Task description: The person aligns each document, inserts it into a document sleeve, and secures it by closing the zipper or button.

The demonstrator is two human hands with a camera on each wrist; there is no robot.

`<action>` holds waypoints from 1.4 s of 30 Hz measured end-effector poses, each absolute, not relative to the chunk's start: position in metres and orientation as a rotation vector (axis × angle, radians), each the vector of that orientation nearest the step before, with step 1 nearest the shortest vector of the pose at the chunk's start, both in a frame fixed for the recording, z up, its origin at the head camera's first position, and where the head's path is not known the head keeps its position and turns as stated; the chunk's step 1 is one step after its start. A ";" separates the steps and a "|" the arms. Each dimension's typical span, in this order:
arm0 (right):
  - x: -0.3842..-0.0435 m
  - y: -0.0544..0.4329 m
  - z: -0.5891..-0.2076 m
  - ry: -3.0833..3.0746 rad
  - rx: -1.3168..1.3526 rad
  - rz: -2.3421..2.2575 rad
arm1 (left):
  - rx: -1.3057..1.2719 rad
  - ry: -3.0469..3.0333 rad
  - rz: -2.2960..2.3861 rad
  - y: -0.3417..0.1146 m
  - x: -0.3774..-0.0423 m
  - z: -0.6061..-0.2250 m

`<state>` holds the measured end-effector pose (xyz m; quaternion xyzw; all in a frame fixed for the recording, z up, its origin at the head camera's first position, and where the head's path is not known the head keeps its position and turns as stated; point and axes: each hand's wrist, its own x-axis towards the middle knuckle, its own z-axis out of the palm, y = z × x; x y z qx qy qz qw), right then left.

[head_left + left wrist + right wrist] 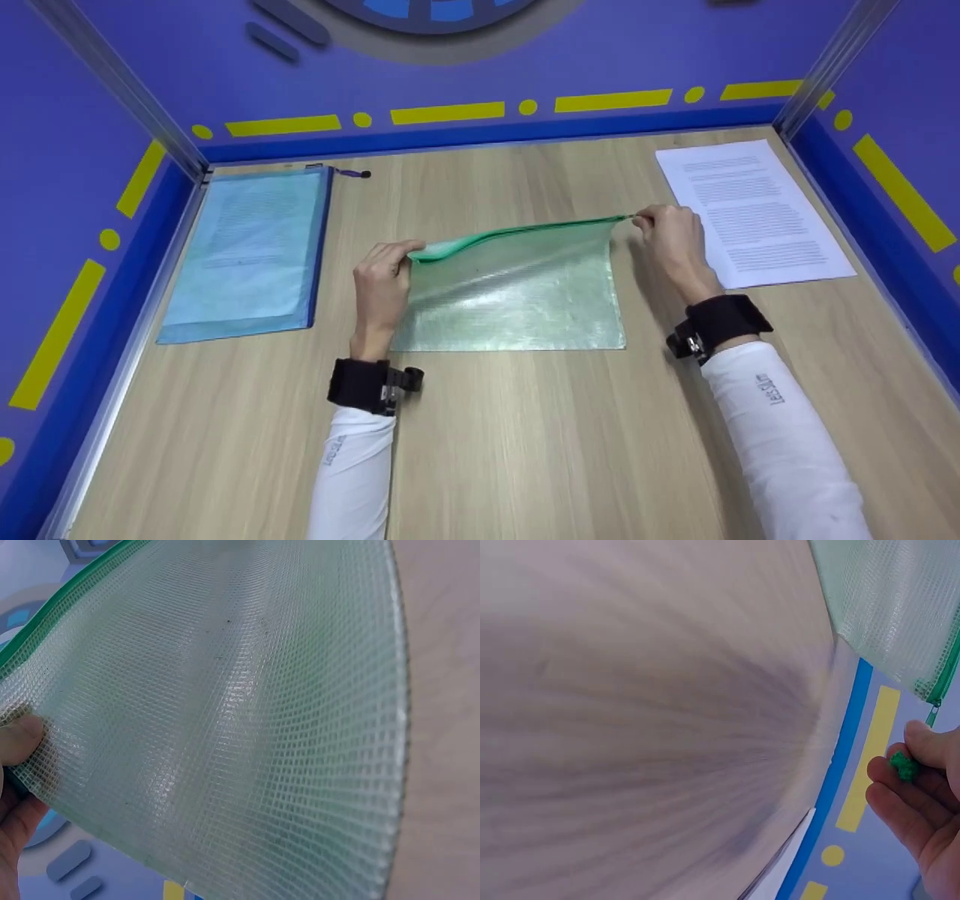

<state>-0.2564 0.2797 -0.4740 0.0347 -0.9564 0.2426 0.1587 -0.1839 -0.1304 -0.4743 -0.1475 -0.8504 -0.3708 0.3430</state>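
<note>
A green mesh zipper pouch [517, 300] lies in the middle of the head view, its zipper edge raised toward the back. At its upper left corner, my left hand [381, 281] pinches the mesh between thumb and fingers; the left wrist view shows the thumb [21, 736] on the near face. The zipper bulges open near that corner and runs straight toward the right end. There my right hand [675, 244] pinches the zipper pull, whose green knotted end [904, 766] pokes out between the fingers in the right wrist view. The slider [934, 709] is at the pouch's right corner.
A blue zipper pouch [244, 255] with printed sheets inside lies at the left, its dark pull [352, 173] pointing right. Printed white paper [750, 214] lies at the right, beyond my right hand. Blue panels [465, 90] wall in the wooden table [525, 435].
</note>
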 end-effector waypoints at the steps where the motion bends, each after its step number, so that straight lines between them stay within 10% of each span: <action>1: -0.256 0.280 -0.474 -2.742 0.097 0.699 | -0.392 -2.211 -0.963 -0.131 -0.184 -0.474; 26: -0.249 0.226 -0.460 -2.817 0.831 0.675 | -0.435 -2.200 -1.023 -0.119 -0.181 -0.473; 42: -0.241 0.222 -0.487 -2.869 0.721 1.134 | -0.261 -2.299 -1.112 -0.121 -0.182 -0.473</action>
